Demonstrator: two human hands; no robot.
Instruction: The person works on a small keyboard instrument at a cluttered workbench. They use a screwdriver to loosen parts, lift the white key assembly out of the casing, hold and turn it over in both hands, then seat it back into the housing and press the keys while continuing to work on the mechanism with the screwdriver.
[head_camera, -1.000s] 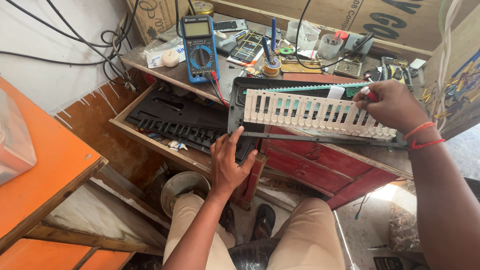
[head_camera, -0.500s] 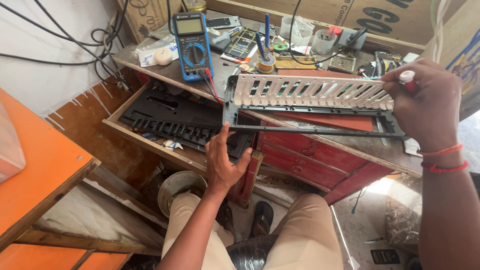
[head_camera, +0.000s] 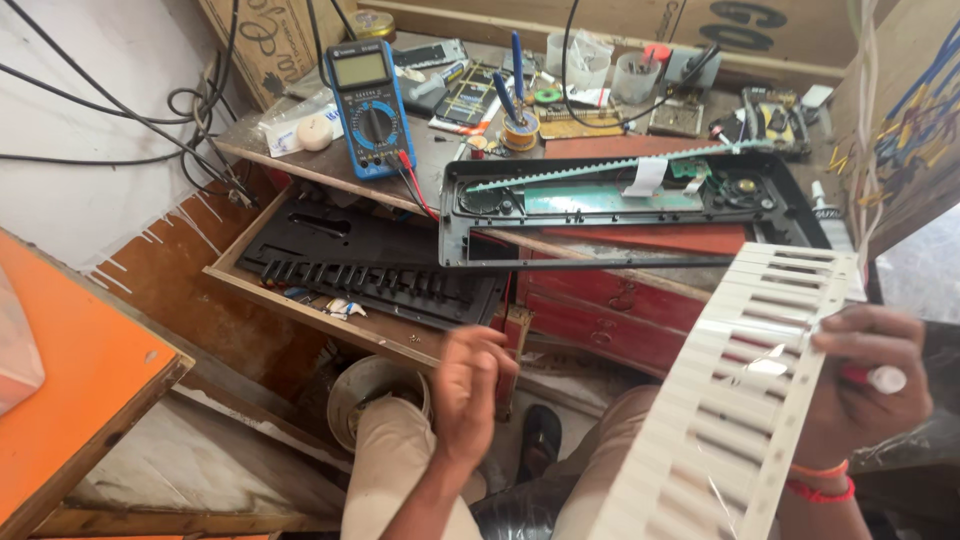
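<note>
at frame bottom white key strip (head_camera: 720, 420) cut off, right hand (head_camera: 865, 385) gripping.

White key strip (head_camera: 735, 400) tilted, lifted clear of open black keyboard case (head_camera: 640, 210).

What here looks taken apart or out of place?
The white key strip is out of the black keyboard case, gripped by the right hand. The case lies open on the bench, its green circuit board bared. Another black panel sits in the open drawer.

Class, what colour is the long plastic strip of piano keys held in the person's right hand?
The long plastic strip of piano keys is white, seen in the head view.
</note>
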